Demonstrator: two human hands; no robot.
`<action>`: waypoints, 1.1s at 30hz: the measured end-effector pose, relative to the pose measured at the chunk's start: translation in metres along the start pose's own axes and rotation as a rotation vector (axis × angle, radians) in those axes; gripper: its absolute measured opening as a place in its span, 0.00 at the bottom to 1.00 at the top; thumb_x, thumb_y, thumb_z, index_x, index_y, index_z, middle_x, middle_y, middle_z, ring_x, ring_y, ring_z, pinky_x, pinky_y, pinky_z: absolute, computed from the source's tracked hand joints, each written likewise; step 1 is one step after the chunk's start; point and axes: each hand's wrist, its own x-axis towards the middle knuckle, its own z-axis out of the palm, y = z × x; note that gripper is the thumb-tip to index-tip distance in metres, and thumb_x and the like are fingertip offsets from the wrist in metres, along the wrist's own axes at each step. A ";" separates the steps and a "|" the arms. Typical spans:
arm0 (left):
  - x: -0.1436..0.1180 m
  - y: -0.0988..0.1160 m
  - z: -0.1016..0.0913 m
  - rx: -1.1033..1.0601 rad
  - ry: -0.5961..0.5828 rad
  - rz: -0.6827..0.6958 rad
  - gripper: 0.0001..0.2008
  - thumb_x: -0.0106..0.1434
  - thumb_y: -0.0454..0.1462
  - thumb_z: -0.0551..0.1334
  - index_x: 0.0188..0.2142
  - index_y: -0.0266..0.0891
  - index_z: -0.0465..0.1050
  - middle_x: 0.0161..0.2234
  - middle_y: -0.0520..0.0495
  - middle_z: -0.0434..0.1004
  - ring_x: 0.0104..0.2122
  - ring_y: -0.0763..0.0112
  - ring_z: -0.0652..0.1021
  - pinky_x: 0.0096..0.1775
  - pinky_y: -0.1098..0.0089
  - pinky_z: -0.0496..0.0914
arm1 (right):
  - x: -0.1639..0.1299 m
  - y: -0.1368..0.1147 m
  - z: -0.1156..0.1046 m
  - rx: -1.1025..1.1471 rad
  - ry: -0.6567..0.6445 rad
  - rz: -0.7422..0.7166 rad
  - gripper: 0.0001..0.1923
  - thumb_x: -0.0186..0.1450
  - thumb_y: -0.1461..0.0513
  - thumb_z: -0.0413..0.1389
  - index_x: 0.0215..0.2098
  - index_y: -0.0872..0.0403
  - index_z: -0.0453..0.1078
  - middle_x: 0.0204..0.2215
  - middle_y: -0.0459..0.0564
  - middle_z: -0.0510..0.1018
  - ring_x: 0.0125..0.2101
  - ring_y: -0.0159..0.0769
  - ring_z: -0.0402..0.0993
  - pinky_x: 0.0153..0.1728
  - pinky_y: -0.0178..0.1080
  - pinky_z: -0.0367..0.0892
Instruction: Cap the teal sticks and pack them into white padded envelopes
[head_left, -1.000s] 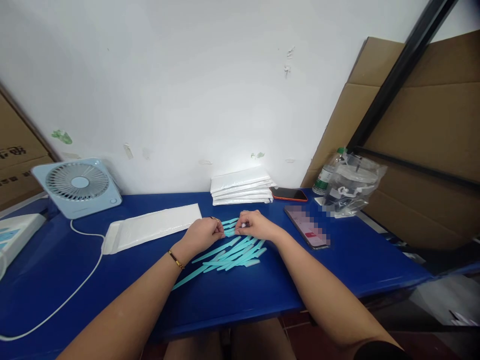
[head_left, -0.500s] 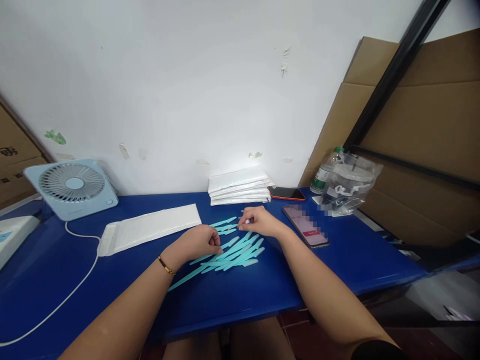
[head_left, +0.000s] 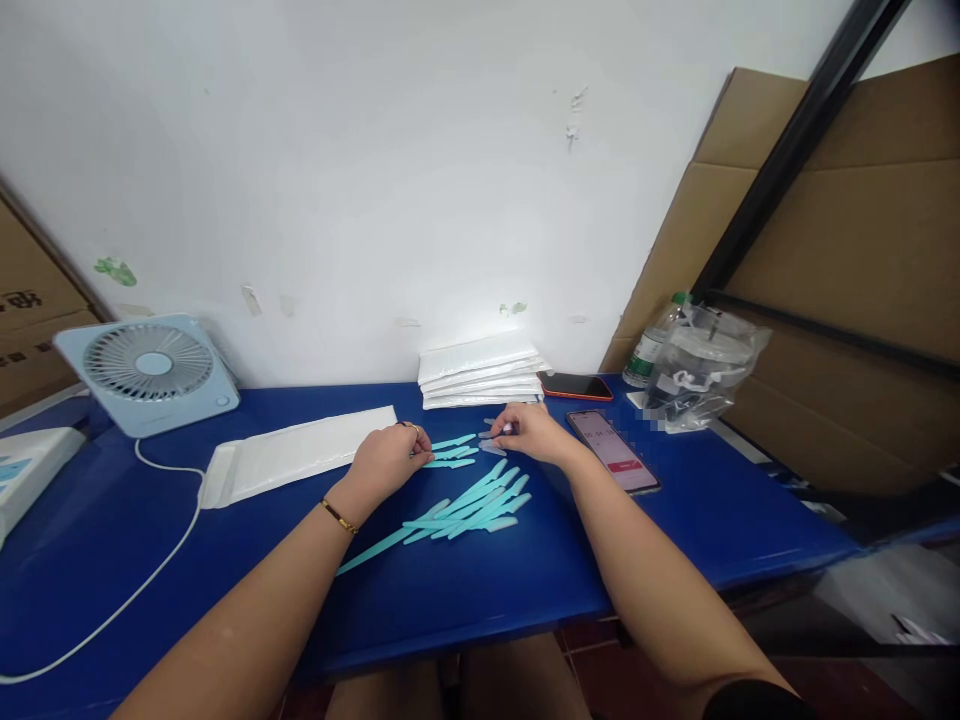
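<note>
A loose pile of several thin turquoise plastic sticks [head_left: 469,507] lies on the blue table [head_left: 465,590]. A few more turquoise sticks [head_left: 452,452] lie in a small group just beyond the pile. My left hand [head_left: 390,457], with a ring and a gold bracelet, rests fingers down on the left ends of that small group. My right hand [head_left: 529,431] pinches the right ends of the same sticks, close to a small pale cap. Whether either hand has lifted a stick I cannot tell.
A flat white padded envelope [head_left: 300,452] lies to the left. A stack of white envelopes [head_left: 480,372] sits at the wall. Two phones [head_left: 613,450] [head_left: 576,386], a bottle and a clear bag [head_left: 701,370] stand right. A small fan [head_left: 150,370] with a white cable stands left. Cardboard leans at both sides.
My left hand slid from the main pile forward to the small group of sticks. My right hand moved slightly farther from me along the same group.
</note>
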 end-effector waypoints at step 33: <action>-0.021 0.020 -0.008 -0.032 -0.206 0.063 0.06 0.55 0.41 0.59 0.27 0.43 0.73 0.27 0.51 0.76 0.27 0.69 0.73 0.26 0.71 0.59 | -0.007 -0.031 0.015 0.125 -0.161 -0.194 0.11 0.58 0.54 0.59 0.37 0.50 0.75 0.29 0.45 0.75 0.27 0.29 0.67 0.41 0.39 0.56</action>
